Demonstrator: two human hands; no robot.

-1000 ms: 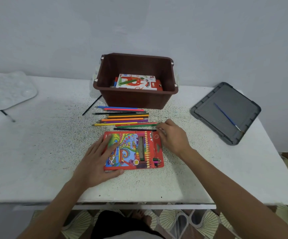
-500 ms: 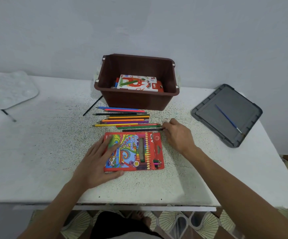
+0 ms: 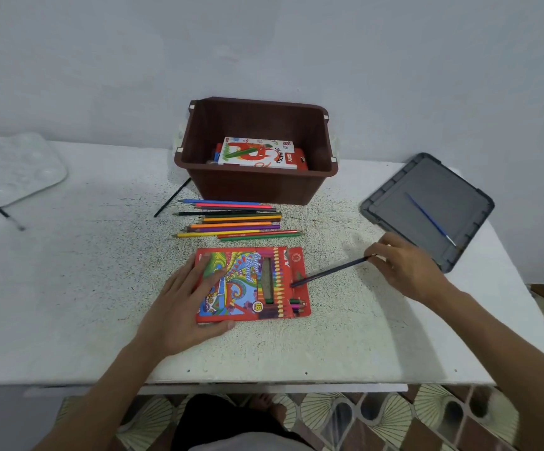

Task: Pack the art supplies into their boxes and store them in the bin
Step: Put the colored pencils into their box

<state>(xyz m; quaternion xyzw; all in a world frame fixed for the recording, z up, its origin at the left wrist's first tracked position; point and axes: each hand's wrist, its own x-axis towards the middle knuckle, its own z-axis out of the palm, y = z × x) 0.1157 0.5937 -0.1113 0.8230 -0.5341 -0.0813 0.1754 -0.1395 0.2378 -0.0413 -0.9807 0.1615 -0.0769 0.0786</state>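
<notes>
My left hand (image 3: 186,307) lies flat, fingers straight, pinning the box (image 3: 254,288) so it won't slide. My right hand (image 3: 404,268) pinches the dark pencil (image 3: 332,270) by its tail, tip at the box mouth. The loose pencils (image 3: 231,222) wait just beyond my fingers.

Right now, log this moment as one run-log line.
step: loading pencil box | left hand: presses pencil box flat | right hand: pinches dark pencil, tip at box's open end | loose pencils: in front of bin
</notes>
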